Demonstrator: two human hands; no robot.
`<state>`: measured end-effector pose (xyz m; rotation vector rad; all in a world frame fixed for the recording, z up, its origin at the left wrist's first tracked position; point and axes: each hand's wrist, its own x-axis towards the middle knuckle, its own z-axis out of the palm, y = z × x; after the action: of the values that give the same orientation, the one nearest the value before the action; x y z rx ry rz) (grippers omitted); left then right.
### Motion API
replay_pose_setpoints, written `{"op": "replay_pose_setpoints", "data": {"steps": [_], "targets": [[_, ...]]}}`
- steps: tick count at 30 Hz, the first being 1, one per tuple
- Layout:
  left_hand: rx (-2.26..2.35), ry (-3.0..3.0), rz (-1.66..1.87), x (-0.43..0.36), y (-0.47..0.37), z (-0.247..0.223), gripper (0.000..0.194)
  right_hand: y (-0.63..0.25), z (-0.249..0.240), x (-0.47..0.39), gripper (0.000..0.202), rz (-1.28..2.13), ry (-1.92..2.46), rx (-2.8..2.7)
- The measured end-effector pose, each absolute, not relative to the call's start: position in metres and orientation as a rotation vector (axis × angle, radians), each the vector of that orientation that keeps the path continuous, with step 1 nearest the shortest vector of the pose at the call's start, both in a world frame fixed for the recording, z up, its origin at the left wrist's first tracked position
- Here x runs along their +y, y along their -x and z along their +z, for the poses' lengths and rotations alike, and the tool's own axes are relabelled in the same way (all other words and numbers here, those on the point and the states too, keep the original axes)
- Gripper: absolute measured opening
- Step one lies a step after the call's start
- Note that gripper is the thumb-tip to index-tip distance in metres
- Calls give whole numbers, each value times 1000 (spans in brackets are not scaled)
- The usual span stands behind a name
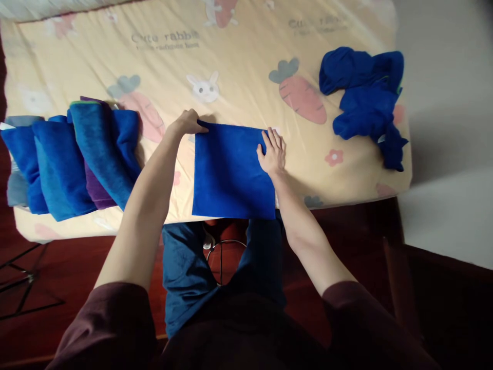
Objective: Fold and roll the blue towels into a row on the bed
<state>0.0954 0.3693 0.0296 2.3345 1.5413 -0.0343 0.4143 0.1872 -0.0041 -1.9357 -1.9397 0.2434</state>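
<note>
A blue cloth lies spread in a near square in front of me, its near edge at the edge of the bed. My left hand is at its far left corner, pinching it with the thumb over the top; some fingertips are hidden. At the far right corner my right hand rests flat on the cloth, fingers stretched out.
Rolled or folded blue, purple and grey cloths lie in a row at the left. Crumpled blue cloths are heaped at the right end of the yellow rabbit-print sheet. A white surface stands beyond that end.
</note>
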Motion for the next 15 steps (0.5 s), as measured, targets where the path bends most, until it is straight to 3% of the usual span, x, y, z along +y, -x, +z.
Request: {"op": "replay_pose_setpoints", "data": {"steps": [3, 8, 11, 15], "targets": [[1559, -2236, -9, 356, -104, 30, 63, -415, -4, 187, 60, 240, 1932, -1936], [1492, -2452, 452, 286, -131, 36, 61, -413, 2, 185, 63, 202, 1932, -1941], [1299, -2511, 430, 254, -138, 28, 65, -413, 5, 183, 63, 197, 1892, -2015], [1402, -2406, 475, 246, -133, 5, 74, -416, 1, 185, 62, 270, 1888, -2125]]}}
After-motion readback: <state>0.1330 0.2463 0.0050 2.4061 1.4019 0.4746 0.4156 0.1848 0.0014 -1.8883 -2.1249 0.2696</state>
